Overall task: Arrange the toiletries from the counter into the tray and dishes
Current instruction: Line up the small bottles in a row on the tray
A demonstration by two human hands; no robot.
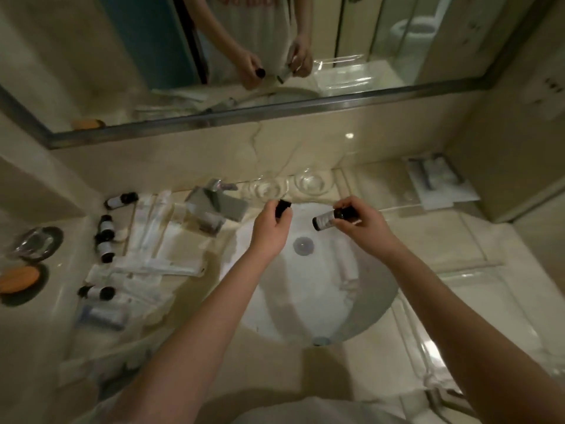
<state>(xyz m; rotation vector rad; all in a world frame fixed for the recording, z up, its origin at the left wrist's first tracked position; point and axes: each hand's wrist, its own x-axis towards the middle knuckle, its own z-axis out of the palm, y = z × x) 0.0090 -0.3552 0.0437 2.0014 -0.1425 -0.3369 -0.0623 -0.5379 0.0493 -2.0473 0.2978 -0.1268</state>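
Head: right hand's (360,223) bottle (328,220) label unreadable; left hand's (270,228) item (282,207) dark

Bottles (105,237) and packets (159,240) lie left of the sink (305,301).

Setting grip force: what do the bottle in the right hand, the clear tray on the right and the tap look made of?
Bottle in the right hand: dark body, pale label; tinted plastic or glass, cannot tell.
Tray: clear, likely acrylic or glass; counter shows through, edges glint.
Tap: polished metal, probably chrome; mirror-like reflections.
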